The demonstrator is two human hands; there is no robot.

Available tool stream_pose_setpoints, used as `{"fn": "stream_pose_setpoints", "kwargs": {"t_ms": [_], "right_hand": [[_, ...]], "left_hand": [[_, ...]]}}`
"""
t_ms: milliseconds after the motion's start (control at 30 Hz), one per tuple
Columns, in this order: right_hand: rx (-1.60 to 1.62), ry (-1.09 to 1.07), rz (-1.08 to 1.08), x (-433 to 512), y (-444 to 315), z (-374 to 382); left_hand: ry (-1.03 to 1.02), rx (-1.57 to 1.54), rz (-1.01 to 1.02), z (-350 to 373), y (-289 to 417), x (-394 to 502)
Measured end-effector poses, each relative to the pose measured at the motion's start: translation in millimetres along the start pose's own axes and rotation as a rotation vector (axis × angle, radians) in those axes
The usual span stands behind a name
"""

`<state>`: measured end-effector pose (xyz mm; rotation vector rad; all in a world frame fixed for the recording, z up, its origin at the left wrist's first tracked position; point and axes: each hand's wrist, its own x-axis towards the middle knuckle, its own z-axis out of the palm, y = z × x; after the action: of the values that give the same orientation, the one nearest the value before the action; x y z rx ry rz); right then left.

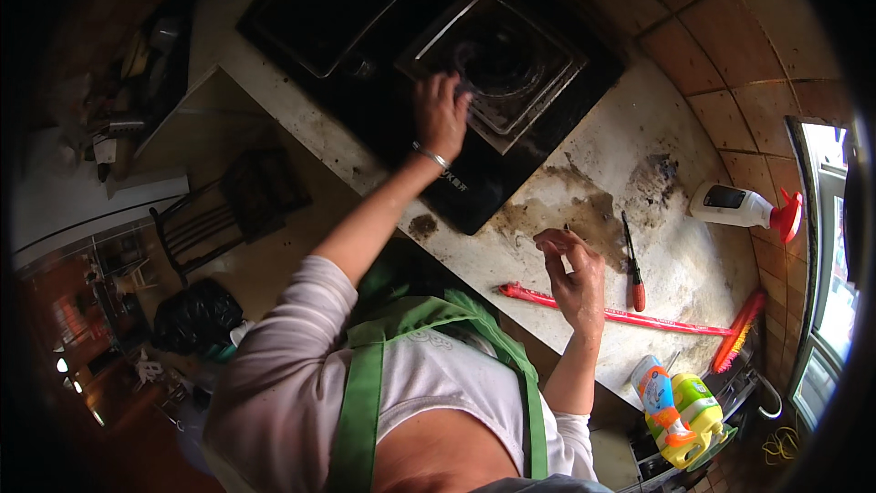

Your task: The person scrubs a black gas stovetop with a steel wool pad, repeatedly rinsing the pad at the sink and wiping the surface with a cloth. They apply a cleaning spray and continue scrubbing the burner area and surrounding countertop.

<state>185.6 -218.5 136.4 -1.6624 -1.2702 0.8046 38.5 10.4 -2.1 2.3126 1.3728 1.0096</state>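
Observation:
My left hand [441,116], with a metal bangle at the wrist, reaches over a black gas hob [479,195]. Its fingers bend down at the near corner of the square metal burner surround [503,137]. Something small and dark shows at the fingertips, too blurred to name. The burner [506,58] is dark and grimy. My right hand [578,274] hovers with bent fingers above the stained countertop [664,239], no object seen in it. Partly behind it lies a red pole [657,320]. A screwdriver with a red handle [638,294] lies to its right.
A white spray bottle [736,207] with a red trigger stands by the tiled wall and window. A red-and-yellow bristle brush head [739,332] is at the pole's end. Nearer are an orange-trigger spray bottle [657,394] and a yellow-green bottle [698,404]. A chair [233,205] stands left.

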Motion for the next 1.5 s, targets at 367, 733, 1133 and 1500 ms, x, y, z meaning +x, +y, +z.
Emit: {"fn": "stream_pose_setpoints", "kwargs": {"t_ms": [367,733,1133,1500], "right_hand": [[-0.066,-0.014,0.023,-15.1,0.3,-15.2],[-0.106,-0.005,0.052,-8.7,9.0,-31.7],[-0.064,0.023,0.098,-15.9,28.1,-41.0],[-0.102,0.047,0.046,-27.5,1.1,-47.2]], "left_hand": [[-0.119,-0.335,0.002,79.3,99.3,21.0],[-0.1,-0.489,0.019,55.0,-7.7,186.0],[-0.422,-0.203,0.262,148.9,29.2,163.1],[-0.671,-0.489,0.334,127.4,123.8,24.5]]}}
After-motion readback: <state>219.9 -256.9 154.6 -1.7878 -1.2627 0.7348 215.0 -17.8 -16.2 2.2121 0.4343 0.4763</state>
